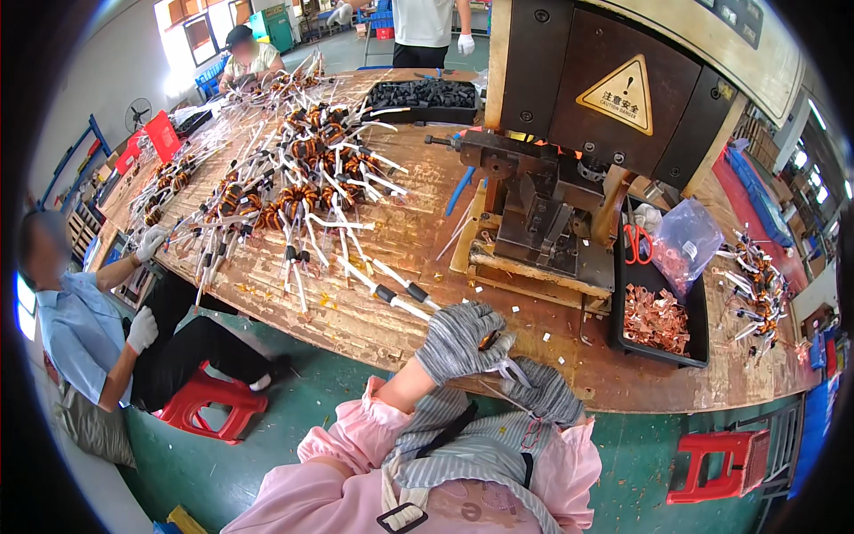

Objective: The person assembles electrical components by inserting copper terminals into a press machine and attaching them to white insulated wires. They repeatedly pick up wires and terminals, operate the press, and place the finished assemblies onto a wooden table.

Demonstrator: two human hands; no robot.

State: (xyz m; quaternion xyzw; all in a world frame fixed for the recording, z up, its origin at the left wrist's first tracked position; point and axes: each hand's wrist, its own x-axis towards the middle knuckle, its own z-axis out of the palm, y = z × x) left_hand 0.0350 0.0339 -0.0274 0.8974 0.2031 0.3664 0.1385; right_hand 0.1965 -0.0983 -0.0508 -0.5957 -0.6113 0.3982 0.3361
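Near edge: left hand (458, 340) in grey glove curling shut on a coil (488, 339), right hand (544, 392) pinching its white leads (511, 369). Risking snagged leads or a dropped coil. Farther right, press (551, 209) looming: pinching danger if straying in.

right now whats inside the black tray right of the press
The black tray holds a heap of small copper pieces, red-handled scissors and a clear plastic bag. Whatever lies beneath them is covered.
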